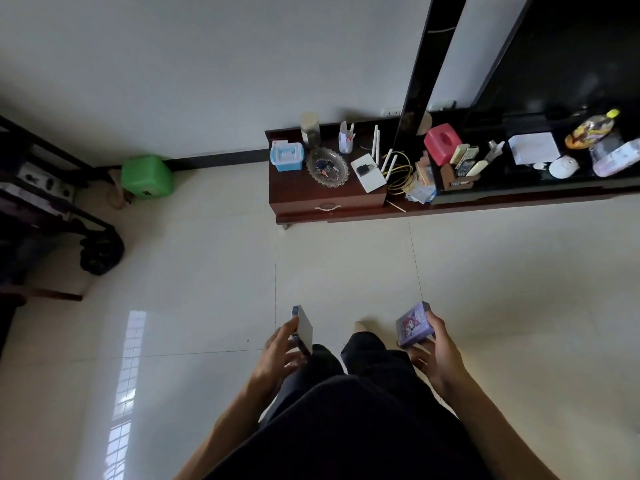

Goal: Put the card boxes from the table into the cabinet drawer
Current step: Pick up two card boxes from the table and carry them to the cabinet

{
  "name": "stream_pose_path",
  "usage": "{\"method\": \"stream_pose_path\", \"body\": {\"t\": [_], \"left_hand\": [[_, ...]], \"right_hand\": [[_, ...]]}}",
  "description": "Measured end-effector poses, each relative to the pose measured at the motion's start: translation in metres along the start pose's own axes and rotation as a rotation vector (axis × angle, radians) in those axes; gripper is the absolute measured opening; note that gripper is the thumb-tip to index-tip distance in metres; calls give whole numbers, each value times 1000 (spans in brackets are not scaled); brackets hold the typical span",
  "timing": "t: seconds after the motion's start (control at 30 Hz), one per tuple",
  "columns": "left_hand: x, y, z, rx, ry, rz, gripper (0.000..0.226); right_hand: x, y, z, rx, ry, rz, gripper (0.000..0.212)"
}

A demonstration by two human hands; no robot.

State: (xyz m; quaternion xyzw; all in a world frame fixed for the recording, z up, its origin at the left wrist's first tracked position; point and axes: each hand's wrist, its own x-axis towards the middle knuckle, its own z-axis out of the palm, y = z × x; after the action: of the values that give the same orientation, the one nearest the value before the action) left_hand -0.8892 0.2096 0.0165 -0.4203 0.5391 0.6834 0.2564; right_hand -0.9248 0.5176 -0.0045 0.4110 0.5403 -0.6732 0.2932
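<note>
Both hands were full, one card box each. The left hand (282, 348) was wrapped around a pale box (304, 329) that stood on its thin edge, its long side pointing ahead. The right hand (434, 348) held a purple box (414, 323) with a cartoon picture, its face tipped up toward the camera. The person stood on the pale floor (207, 271), legs in dark pants, well back from the long dark cabinet (298, 192) by the wall. The cabinet lay straight ahead and a little to the right, so the right hand looked a bit nearer to it. Its top was crowded with a white router (367, 172), a glass dish (327, 167), a small blue case (286, 155) and a red tissue box (442, 142). The drawer (327, 206) sat in the cabinet's front at the left end, under the dish, with a small curved handle. It looked closed. I think a hand would need to be freed, or both boxes put in one hand, to pull it open.
</note>
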Motion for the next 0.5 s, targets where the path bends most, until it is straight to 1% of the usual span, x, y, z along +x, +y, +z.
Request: {"method": "stream_pose_path", "body": {"t": [0.17, 0.23, 0.37, 0.5], "left_hand": [[20, 37, 2, -70, 25, 6, 57], [29, 49, -2, -102, 31, -2, 57], [55, 79, -15, -148, 60, -27, 67], [89, 118, -37, -119, 75, -39, 64]], "right_hand": [[23, -54, 33, -53, -8, 6, 49], [33, -72, 49, -81, -8, -2, 54], [58, -103, 85, -104, -8, 8, 71], [81, -136, 124, -117, 4, 30, 74]]}}
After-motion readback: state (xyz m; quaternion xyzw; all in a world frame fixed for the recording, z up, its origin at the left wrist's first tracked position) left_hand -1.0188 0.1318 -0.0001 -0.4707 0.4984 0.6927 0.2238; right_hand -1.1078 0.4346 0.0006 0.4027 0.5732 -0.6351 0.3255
